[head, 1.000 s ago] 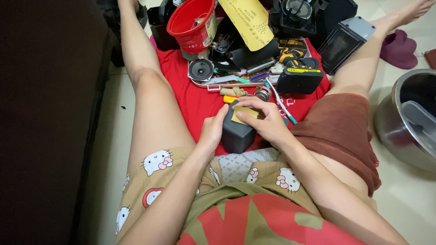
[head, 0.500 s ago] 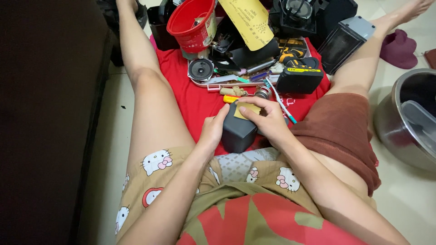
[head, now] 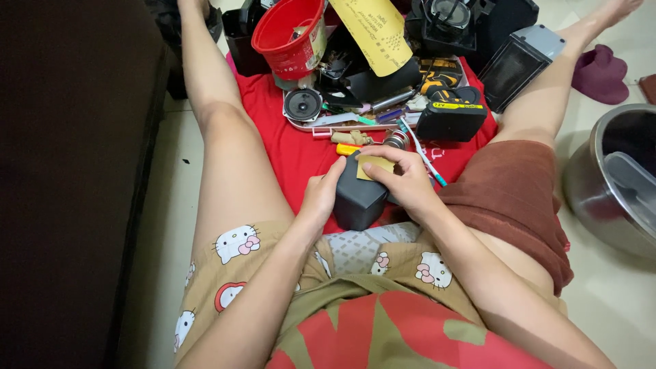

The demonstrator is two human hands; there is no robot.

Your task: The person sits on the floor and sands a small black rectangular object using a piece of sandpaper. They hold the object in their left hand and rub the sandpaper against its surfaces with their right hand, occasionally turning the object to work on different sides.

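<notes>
left hand (head: 321, 198) clasps the dark grey box (head: 359, 195) side, steadying it on red cloth (head: 287, 147) between the legs | right hand (head: 403, 179) closed over top, pressing tan sandpaper piece (head: 374, 164) flat | small speaker (head: 303, 104), red cup (head: 290, 31) beyond

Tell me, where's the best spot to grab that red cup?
Probably the red cup's outer wall just below its rim, coming from the near side. It leans with its open mouth facing up, and clutter crowds its back and right, so the near wall looks easiest to reach.
</notes>
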